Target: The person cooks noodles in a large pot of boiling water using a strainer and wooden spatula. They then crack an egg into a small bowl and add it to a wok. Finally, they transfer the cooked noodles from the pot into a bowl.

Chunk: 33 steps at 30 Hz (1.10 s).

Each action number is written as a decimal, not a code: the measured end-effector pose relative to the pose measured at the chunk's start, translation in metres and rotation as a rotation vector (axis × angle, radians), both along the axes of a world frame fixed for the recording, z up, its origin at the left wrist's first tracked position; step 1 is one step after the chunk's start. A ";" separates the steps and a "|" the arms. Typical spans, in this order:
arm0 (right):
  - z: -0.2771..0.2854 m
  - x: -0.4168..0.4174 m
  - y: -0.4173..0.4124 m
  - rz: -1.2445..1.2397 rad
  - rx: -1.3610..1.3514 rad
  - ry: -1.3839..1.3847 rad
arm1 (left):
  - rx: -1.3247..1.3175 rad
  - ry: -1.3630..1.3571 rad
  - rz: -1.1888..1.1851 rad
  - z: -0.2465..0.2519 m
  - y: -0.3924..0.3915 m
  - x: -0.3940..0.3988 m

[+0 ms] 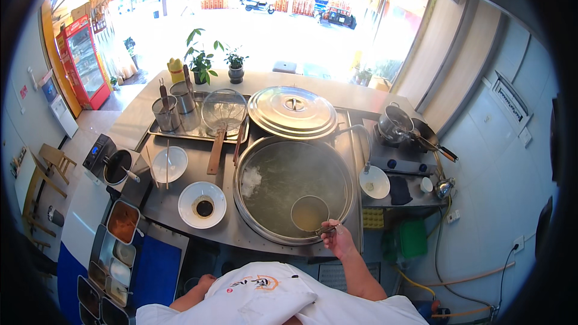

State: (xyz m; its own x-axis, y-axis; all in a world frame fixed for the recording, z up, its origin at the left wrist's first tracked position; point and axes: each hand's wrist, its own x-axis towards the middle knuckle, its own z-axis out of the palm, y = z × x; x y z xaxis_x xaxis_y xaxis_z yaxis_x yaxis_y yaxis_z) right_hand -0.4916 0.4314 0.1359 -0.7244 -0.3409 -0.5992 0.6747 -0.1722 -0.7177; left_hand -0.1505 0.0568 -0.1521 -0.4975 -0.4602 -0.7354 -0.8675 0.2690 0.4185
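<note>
My right hand [337, 238] grips the handle of a round noodle strainer [310, 213] at the near right rim of a large steel pot [289, 176]. The strainer's round basket sits in the cloudy, steaming liquid, where pale foam floats at the left. My left hand [207, 281] hangs low by the counter's front edge, partly hidden by my white shirt; its fingers cannot be made out. A white bowl [215, 221] with dark sauce stands left of the pot. Behind it is another white bowl [170, 165] with chopsticks [167, 164] across it.
A large steel lid [293, 110] lies just behind the pot. Strainers and a wire skimmer [224, 110] rest on a tray [198, 133]. A bowl [375, 183] stands under a tap at right, beside a stove [402, 164]. Seasoning containers [123, 221] and a blue board [156, 264] are at left.
</note>
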 end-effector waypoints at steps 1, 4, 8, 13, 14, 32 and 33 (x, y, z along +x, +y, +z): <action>0.001 0.000 -0.001 0.000 0.005 -0.005 | -0.004 -0.003 0.004 0.001 0.000 0.000; 0.001 0.001 -0.001 -0.008 0.017 -0.011 | -0.006 -0.010 0.007 0.008 0.002 -0.001; 0.003 0.002 -0.003 -0.005 0.013 -0.009 | 0.007 0.005 0.027 0.009 0.001 0.002; 0.000 0.001 -0.003 0.011 0.014 0.008 | 0.002 0.019 0.036 0.000 0.003 0.006; -0.001 0.000 -0.002 0.017 0.014 0.012 | 0.000 0.019 0.038 0.000 0.004 0.006; 0.003 0.003 -0.005 0.015 0.040 0.002 | -0.007 0.042 0.047 0.021 0.009 -0.004; 0.004 0.003 -0.005 0.015 0.037 0.000 | -0.002 0.053 0.054 0.017 0.007 -0.005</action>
State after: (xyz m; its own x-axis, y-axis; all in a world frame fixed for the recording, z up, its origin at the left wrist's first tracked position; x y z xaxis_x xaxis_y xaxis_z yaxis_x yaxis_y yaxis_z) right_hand -0.4885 0.4268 0.1400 -0.7195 -0.3290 -0.6117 0.6770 -0.1355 -0.7234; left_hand -0.1559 0.0641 -0.1355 -0.5103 -0.4890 -0.7075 -0.8573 0.2238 0.4637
